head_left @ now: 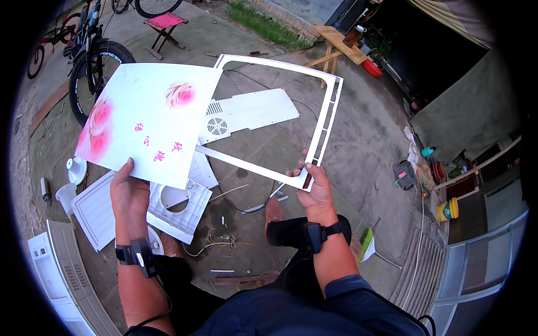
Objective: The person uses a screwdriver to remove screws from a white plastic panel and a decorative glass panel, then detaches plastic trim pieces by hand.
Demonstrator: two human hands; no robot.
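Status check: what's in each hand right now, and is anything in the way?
Left hand grips flowered white panel. Right hand grips white frame at its corner. Both held up, apart. Loose plastic parts on ground below.

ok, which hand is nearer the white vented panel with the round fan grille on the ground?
Left. The left hand grips the flowered panel just beside the vented panel; the right hand holds the white frame, farther off.

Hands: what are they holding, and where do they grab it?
The left hand holds the white panel with pink flowers by its bottom edge. The right hand holds the white plastic frame at its lower right corner.
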